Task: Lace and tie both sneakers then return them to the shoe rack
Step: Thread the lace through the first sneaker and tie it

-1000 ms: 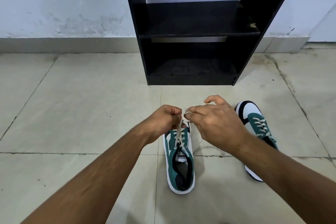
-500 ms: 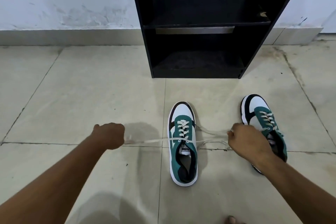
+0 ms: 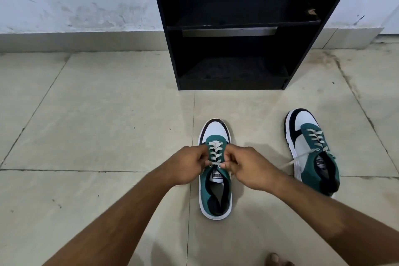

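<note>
Both hands, spread wide half a second ago, are back at the near green-and-white laced sneaker (image 3: 216, 170) on the tiles: left hand (image 3: 190, 165) and right hand (image 3: 251, 168) pinch its cream lace ends (image 3: 214, 163). Knot likely starting. Black shoe rack (image 3: 233, 28) far, empty.

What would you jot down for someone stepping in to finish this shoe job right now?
Left hand and right hand: both closed on the lace ends at the top eyelets of the middle sneaker.
Middle sneaker: on the floor, laced, knot not yet visible.
Right sneaker: on the floor beside it, laced, one lace end trailing loose on the tile, so it looks untied.
Shoe rack: against the wall straight ahead, no shoes on the shelves in view.
Left: tie both sneakers, then put them on the rack.
</note>
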